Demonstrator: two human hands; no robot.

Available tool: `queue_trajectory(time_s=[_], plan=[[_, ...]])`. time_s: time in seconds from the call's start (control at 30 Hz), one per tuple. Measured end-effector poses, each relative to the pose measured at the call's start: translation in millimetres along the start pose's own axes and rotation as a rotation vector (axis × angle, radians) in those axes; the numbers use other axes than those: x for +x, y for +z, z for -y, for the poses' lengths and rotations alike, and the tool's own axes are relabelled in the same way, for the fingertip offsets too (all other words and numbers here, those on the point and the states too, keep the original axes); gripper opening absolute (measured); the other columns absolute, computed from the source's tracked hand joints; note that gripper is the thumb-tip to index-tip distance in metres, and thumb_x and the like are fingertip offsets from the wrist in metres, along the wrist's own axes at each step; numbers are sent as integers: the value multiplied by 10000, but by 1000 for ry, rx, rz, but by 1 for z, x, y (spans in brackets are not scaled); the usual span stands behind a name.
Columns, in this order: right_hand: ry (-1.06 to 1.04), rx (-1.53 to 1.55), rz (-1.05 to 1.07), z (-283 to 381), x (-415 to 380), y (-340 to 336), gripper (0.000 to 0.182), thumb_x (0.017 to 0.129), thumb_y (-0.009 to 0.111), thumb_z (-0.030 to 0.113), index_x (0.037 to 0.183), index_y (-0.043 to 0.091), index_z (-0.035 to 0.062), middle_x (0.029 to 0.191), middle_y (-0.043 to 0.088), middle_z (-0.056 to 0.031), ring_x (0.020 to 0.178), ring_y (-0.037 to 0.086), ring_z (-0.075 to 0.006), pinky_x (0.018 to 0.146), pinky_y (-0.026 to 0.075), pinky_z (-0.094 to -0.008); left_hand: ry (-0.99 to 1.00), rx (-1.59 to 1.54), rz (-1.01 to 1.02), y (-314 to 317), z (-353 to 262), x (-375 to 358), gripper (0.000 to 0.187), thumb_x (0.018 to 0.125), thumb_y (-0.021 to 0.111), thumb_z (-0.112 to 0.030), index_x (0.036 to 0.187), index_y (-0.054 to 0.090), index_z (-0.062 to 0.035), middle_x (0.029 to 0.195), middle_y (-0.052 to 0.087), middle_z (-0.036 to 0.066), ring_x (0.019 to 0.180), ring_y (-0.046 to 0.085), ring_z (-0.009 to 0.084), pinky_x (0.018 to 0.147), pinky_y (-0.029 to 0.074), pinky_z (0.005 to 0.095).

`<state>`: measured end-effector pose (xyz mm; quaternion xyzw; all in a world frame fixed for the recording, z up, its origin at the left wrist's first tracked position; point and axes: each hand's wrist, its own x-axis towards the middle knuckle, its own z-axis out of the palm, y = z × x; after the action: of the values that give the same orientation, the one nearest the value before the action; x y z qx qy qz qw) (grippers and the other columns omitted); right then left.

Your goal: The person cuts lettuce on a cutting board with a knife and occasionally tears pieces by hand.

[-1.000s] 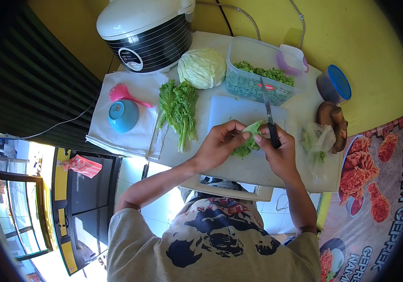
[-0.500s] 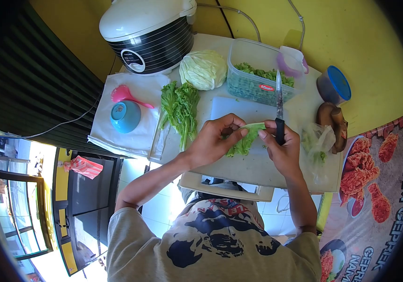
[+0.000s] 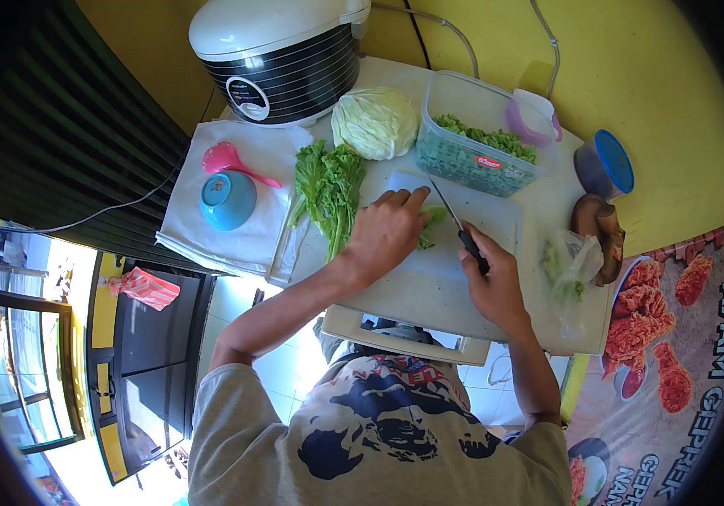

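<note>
A knife with a black handle is gripped in my right hand, its blade slanting up and to the left over the white cutting board. My left hand is at the board's left side with its fingers curled down on a green lettuce leaf. Part of that leaf is hidden under the fingers. A bunch of leafy lettuce lies just left of my left hand. Behind the board stands a clear plastic container holding cut greens.
A cabbage sits beside a rice cooker. To the left, a blue bowl and a pink ladle rest on white wrapping sheets. On the right are a plastic bag, a brown wooden object and a blue-lidded tub.
Both hands held the leaf up between them; now it is down on the board under my left hand. My right hand has let go of the leaf and tilted the knife leftward.
</note>
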<state>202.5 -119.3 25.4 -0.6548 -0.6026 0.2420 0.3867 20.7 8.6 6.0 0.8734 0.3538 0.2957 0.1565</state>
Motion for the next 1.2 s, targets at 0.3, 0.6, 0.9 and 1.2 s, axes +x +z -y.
queue_trajectory(time_s=[0.3, 0.6, 0.9, 1.2], plan=[[-93, -396, 40, 5, -37, 11, 689, 964, 615, -1, 1608, 386, 89, 893, 657, -179, 646, 685, -342, 590, 571, -440, 252, 206, -7, -2, 16, -7, 241, 892, 733, -108, 1132, 738, -93, 1137, 679, 41, 1064, 641, 254, 889, 516, 414], [-29, -528, 69, -1, -45, 7, 714, 953, 628, 31, 1617, 380, 120, 866, 637, -145, 590, 660, -322, 546, 559, -440, 333, 244, 78, -5, 13, -14, 397, 855, 661, -80, 1248, 714, -66, 1241, 680, 55, 1167, 617, 256, 989, 478, 419], [-87, -480, 56, -11, -47, 3, 689, 946, 638, 24, 1594, 429, 128, 825, 644, -112, 568, 650, -294, 528, 548, -423, 331, 290, 139, -5, 15, -15, 445, 862, 645, -95, 1303, 700, -106, 1311, 674, 32, 1216, 604, 238, 1054, 455, 448], [-114, -445, 63, -14, -45, -1, 688, 932, 646, 14, 1583, 450, 118, 807, 659, -99, 565, 655, -282, 524, 552, -402, 312, 263, 147, -5, 14, -14, 451, 863, 649, -95, 1309, 705, -133, 1303, 674, 31, 1222, 601, 245, 1079, 449, 471]])
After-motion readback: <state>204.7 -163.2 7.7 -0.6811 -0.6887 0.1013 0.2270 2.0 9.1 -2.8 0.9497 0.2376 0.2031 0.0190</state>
